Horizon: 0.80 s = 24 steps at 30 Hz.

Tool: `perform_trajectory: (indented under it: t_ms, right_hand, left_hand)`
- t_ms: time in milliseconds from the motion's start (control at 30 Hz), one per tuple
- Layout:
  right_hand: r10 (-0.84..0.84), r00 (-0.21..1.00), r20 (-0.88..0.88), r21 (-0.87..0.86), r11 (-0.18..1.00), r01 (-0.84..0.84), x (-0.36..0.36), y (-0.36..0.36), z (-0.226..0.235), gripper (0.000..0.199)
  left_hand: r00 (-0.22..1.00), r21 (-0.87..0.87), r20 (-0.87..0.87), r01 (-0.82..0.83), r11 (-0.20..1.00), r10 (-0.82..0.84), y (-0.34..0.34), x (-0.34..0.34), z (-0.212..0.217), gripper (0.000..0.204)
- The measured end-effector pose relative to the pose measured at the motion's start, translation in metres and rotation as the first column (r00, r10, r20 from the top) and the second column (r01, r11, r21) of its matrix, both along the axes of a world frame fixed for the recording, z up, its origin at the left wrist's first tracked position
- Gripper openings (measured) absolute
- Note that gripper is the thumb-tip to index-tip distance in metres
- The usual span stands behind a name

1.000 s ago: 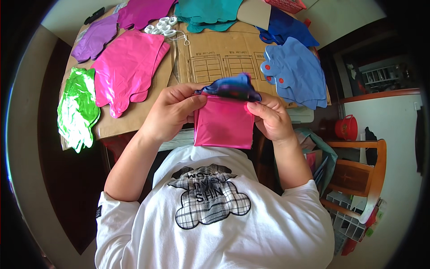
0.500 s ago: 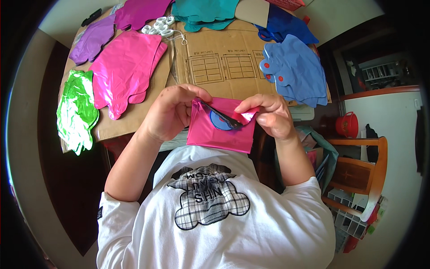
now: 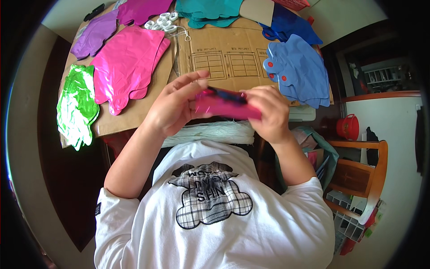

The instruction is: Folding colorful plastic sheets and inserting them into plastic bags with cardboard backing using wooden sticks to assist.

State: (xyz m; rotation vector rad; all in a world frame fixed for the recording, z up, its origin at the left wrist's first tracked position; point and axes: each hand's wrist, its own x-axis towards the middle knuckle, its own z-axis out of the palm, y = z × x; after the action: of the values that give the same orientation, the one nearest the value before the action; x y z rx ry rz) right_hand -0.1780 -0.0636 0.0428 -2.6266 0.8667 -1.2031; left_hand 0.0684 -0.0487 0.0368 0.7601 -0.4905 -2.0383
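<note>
Between my hands, in front of my chest, is a folded piece of pink foil (image 3: 224,107) with a black strip and a dark blue patch along its top edge. Motion blurs it. My right hand (image 3: 270,110) is closed round its right end, fingers curled over the top. At the left end, my left hand (image 3: 177,98) holds the foil low in its grip, its upper fingers stretched out above. Below the foil, a bundle of whitish strands (image 3: 210,133) lies near the table edge.
Cardboard (image 3: 215,40) covers the table. Around it lie stacks of flat foil shapes: green (image 3: 76,105), pink (image 3: 127,62), purple (image 3: 94,38), teal (image 3: 208,11), blue (image 3: 300,67). White string coils (image 3: 161,22) sit at the back. A wooden chair (image 3: 354,172) and red bucket (image 3: 347,127) stand right.
The pink foil has tipped and been folded narrower; its blue round patch shows less. My right hand has wrapped over the right end, and my left hand's upper fingers have stretched out.
</note>
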Motion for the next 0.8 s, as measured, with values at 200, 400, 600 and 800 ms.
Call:
perform_trajectory:
  t_ms: [200, 400, 600, 800]
  right_hand:
    - [-0.356, 0.818, 0.451, 0.880, 0.027, -0.474, -0.003, 0.007, -0.032, 0.020]
    - [-0.283, 0.885, 0.370, 0.928, 0.082, -0.363, 0.013, 0.026, -0.043, 0.028]
    - [-0.275, 0.916, -0.293, 0.568, 0.720, 0.398, 0.019, 0.024, 0.005, 0.044]
    - [0.339, 0.794, -0.505, 0.104, 0.937, -0.333, 0.050, -0.014, -0.024, 0.059]
  left_hand:
    - [0.991, 0.069, 0.111, 0.071, 0.995, -0.079, 0.060, -0.011, -0.028, 0.046]
    - [0.978, 0.141, 0.099, -0.196, 0.970, 0.183, 0.065, -0.039, -0.055, 0.020]
    - [0.932, 0.105, 0.159, -0.344, 0.933, 0.326, 0.073, -0.051, -0.058, 0.020]
    - [0.933, 0.117, 0.136, -0.350, 0.929, 0.334, 0.072, -0.055, -0.059, 0.023]
